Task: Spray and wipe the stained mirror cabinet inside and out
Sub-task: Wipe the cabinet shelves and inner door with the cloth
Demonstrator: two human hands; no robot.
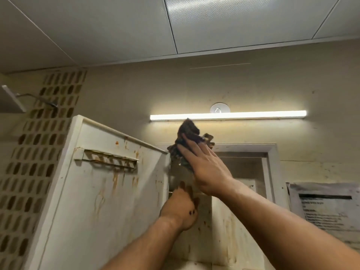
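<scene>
The white mirror cabinet's door (101,191) stands swung open toward me, its inner face streaked with rusty orange stains and carrying a small rail. My right hand (202,168) lies flat with straight fingers, pressing a dark crumpled cloth (188,131) against the door's outer edge near the top. Lower down, my left hand (180,209) grips that same edge, its fingers curled round it. The cabinet body (270,151) shows behind my hands, its open interior (243,168) dim and stained.
A lit tube lamp (228,115) runs along the wall just above the cabinet, with a round hook (219,108) over it. A perforated screen (39,152) fills the left side. A printed paper notice (327,207) hangs at the right.
</scene>
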